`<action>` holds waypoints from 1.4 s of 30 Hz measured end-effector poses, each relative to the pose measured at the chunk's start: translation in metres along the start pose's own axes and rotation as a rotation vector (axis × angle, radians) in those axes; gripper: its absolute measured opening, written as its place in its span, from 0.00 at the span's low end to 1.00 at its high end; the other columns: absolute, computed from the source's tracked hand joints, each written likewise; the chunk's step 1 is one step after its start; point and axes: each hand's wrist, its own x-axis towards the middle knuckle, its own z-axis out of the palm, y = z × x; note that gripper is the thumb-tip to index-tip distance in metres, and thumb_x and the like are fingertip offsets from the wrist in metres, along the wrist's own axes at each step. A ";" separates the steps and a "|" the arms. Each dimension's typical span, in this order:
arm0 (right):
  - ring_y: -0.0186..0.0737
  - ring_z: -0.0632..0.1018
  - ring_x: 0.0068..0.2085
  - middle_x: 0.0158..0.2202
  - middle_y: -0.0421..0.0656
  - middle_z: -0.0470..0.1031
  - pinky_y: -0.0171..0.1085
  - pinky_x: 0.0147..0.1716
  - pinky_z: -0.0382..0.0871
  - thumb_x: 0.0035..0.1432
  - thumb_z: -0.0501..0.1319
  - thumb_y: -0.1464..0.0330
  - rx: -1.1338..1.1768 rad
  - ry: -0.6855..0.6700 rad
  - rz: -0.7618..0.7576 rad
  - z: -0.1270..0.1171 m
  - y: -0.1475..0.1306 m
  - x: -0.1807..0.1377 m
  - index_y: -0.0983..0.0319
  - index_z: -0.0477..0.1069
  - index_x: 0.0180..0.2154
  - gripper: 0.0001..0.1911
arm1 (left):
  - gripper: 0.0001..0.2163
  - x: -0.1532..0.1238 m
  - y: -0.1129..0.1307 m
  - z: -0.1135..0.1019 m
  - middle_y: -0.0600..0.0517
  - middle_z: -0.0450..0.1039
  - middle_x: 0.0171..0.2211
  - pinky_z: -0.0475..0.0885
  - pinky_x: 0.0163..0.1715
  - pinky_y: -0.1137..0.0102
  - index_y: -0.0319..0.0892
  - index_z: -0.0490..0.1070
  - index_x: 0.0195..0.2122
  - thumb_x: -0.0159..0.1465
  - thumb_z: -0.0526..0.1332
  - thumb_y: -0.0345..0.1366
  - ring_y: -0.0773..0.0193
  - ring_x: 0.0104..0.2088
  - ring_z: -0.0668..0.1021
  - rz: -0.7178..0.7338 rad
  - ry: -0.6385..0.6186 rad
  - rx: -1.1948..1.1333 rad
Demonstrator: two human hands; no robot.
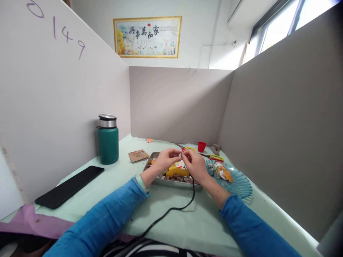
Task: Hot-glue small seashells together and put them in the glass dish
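Note:
My left hand [165, 161] and my right hand [195, 165] meet above a metal tray [171, 182] filled with small shells and a yellow piece. Both hands are closed in a pinch around a small object between the fingertips; it is too small to name. A black cord [171, 210] hangs from my right hand and runs down across the table toward me. Both arms wear blue sleeves, and a pale bangle sits on my left wrist.
A green flask [108, 140] stands at the left, with a black phone [70, 186] lying nearer. A brown card [138, 155] lies beside the tray. A blue shell-shaped dish [238, 184] with shells, yellow-handled scissors [211, 156] and a red cup [202, 146] sit at the right. Partition walls enclose the table.

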 end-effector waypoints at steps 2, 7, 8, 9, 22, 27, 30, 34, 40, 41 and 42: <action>0.34 0.69 0.26 0.27 0.39 0.71 0.33 0.28 0.59 0.57 0.54 0.68 0.003 -0.011 -0.002 0.001 0.001 0.000 0.61 0.67 0.29 0.06 | 0.13 0.000 -0.001 -0.001 0.47 0.76 0.34 0.71 0.37 0.69 0.36 0.73 0.36 0.51 0.66 0.36 0.62 0.34 0.76 0.005 -0.009 0.016; 0.34 0.70 0.26 0.26 0.39 0.72 0.33 0.28 0.59 0.56 0.54 0.68 -0.004 -0.011 -0.005 0.002 0.003 0.001 0.61 0.67 0.29 0.06 | 0.13 0.000 -0.003 -0.002 0.47 0.76 0.34 0.71 0.37 0.69 0.36 0.73 0.37 0.52 0.66 0.36 0.62 0.35 0.76 0.016 -0.008 0.050; 0.34 0.70 0.26 0.26 0.39 0.72 0.33 0.28 0.59 0.56 0.55 0.68 -0.006 -0.010 -0.006 0.002 0.003 0.001 0.61 0.67 0.29 0.06 | 0.13 0.000 -0.003 -0.002 0.47 0.76 0.34 0.71 0.37 0.68 0.36 0.73 0.37 0.52 0.66 0.36 0.62 0.35 0.76 0.012 -0.009 0.048; 0.34 0.70 0.25 0.26 0.39 0.72 0.33 0.28 0.59 0.57 0.55 0.68 -0.006 -0.010 -0.006 0.002 0.003 0.001 0.61 0.67 0.29 0.06 | 0.13 0.000 -0.003 -0.002 0.47 0.75 0.34 0.71 0.37 0.68 0.36 0.73 0.36 0.51 0.66 0.36 0.62 0.35 0.76 0.008 -0.010 0.044; 0.34 0.70 0.27 0.28 0.40 0.72 0.33 0.30 0.60 0.58 0.54 0.67 0.000 0.008 -0.020 0.001 0.003 -0.001 0.60 0.67 0.31 0.06 | 0.16 0.001 0.004 -0.005 0.47 0.75 0.33 0.71 0.36 0.69 0.36 0.70 0.40 0.51 0.67 0.36 0.63 0.34 0.77 -0.090 -0.010 -0.116; 0.34 0.70 0.26 0.29 0.39 0.72 0.33 0.29 0.60 0.58 0.55 0.67 -0.017 0.010 -0.005 0.003 0.004 -0.002 0.60 0.67 0.32 0.05 | 0.16 0.002 -0.002 -0.003 0.47 0.75 0.35 0.71 0.37 0.69 0.37 0.70 0.39 0.51 0.67 0.37 0.63 0.35 0.76 -0.040 -0.040 -0.127; 0.34 0.70 0.26 0.29 0.40 0.72 0.34 0.29 0.59 0.58 0.54 0.67 -0.028 0.005 -0.012 0.003 0.003 -0.002 0.60 0.67 0.32 0.05 | 0.16 0.002 -0.005 -0.003 0.47 0.75 0.36 0.70 0.36 0.69 0.37 0.71 0.38 0.51 0.67 0.38 0.63 0.35 0.76 -0.034 -0.049 -0.105; 0.35 0.70 0.26 0.27 0.40 0.72 0.34 0.28 0.59 0.57 0.54 0.68 -0.052 -0.004 -0.022 0.002 0.002 -0.001 0.60 0.67 0.30 0.06 | 0.16 0.003 -0.007 -0.004 0.47 0.75 0.35 0.70 0.36 0.70 0.37 0.72 0.39 0.51 0.67 0.39 0.63 0.35 0.76 -0.025 -0.040 -0.068; 0.35 0.70 0.28 0.27 0.39 0.71 0.33 0.29 0.58 0.57 0.54 0.69 -0.093 -0.024 -0.045 0.002 0.005 -0.001 0.60 0.67 0.30 0.05 | 0.15 0.003 -0.009 -0.004 0.47 0.75 0.35 0.70 0.37 0.69 0.37 0.73 0.39 0.52 0.66 0.38 0.63 0.35 0.76 -0.007 -0.043 0.008; 0.35 0.70 0.28 0.27 0.39 0.71 0.33 0.29 0.58 0.57 0.54 0.69 -0.100 -0.027 -0.045 0.002 0.005 -0.001 0.60 0.67 0.30 0.05 | 0.15 0.002 -0.009 -0.004 0.47 0.75 0.35 0.70 0.37 0.69 0.37 0.73 0.39 0.52 0.66 0.38 0.63 0.35 0.76 -0.007 -0.044 0.014; 0.35 0.70 0.28 0.27 0.39 0.71 0.33 0.29 0.58 0.57 0.54 0.69 -0.105 -0.031 -0.046 0.002 0.005 -0.002 0.60 0.67 0.30 0.05 | 0.14 0.002 -0.008 -0.004 0.47 0.75 0.35 0.70 0.36 0.69 0.37 0.73 0.39 0.52 0.66 0.38 0.63 0.35 0.76 -0.009 -0.046 0.019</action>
